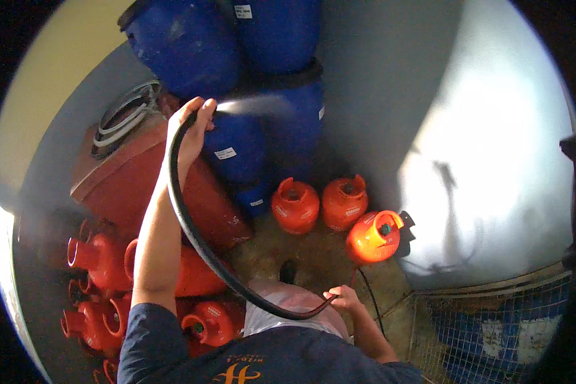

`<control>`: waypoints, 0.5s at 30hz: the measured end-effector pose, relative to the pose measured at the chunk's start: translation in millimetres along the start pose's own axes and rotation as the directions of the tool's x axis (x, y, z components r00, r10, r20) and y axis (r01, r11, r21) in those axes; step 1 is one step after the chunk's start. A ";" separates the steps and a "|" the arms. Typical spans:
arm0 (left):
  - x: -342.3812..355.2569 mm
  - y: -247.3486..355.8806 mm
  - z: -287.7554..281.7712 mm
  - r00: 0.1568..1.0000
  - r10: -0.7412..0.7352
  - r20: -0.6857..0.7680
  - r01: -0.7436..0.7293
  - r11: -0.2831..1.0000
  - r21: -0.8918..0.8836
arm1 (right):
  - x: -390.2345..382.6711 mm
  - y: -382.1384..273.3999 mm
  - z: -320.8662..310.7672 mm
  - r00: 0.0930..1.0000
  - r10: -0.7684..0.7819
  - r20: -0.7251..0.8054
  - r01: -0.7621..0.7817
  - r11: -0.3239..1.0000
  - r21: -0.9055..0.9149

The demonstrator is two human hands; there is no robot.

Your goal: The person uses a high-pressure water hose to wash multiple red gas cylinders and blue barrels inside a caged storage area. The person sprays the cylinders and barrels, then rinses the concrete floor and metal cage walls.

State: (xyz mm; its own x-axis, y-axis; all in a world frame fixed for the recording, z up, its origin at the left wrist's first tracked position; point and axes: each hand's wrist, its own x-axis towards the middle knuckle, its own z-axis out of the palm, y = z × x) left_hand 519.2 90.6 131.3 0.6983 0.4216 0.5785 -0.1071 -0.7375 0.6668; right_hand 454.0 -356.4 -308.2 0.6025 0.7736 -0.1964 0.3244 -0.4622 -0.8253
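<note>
My left hand (194,131) is raised at the upper left, its fingers wrapped round the end of a thick black hose (201,243). From that end a pale spray (256,104) shoots rightward in front of blue plastic drums (237,144). The hose hangs in a long curve past my left forearm, across my front. Low on the right, my right hand (343,298) is closed round its other stretch near my waist. Beyond that hand stand three orange gas cylinders: a sunlit one (373,238) nearest, and two others (295,206) (345,203) farther off.
A dark red chest (153,185) bears a coiled pale hose (125,125) at the left. Several more red gas cylinders (102,262) are piled beside me on the left. A grey wall (390,83) rises behind; wire mesh (493,326) encloses blue containers at lower right. A thin black hose (371,294) trails on the floor.
</note>
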 end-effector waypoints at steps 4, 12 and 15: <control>-33.3 5.9 -51.1 0.989 -0.135 0.055 0.113 0.949 0.295 | -28.0 24.7 24.0 0.973 -0.099 0.210 0.109 0.993 -0.035; -28.9 59.1 -79.9 0.996 -0.028 0.085 0.006 0.969 0.248 | -14.3 23.8 42.0 0.738 -0.669 0.086 0.675 0.731 -0.104; -7.1 107.7 -101.4 0.994 0.080 0.069 -0.089 0.987 0.133 | -5.2 -8.9 29.1 0.792 -0.606 0.073 0.607 0.794 0.004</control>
State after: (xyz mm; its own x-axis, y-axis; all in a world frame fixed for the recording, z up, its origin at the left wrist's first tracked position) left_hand 430.9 61.6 246.7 0.7344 0.3238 0.5965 -0.0735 -0.8357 0.5442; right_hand 426.7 -343.7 -315.2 0.2274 0.9246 0.3057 0.6210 0.1041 -0.7769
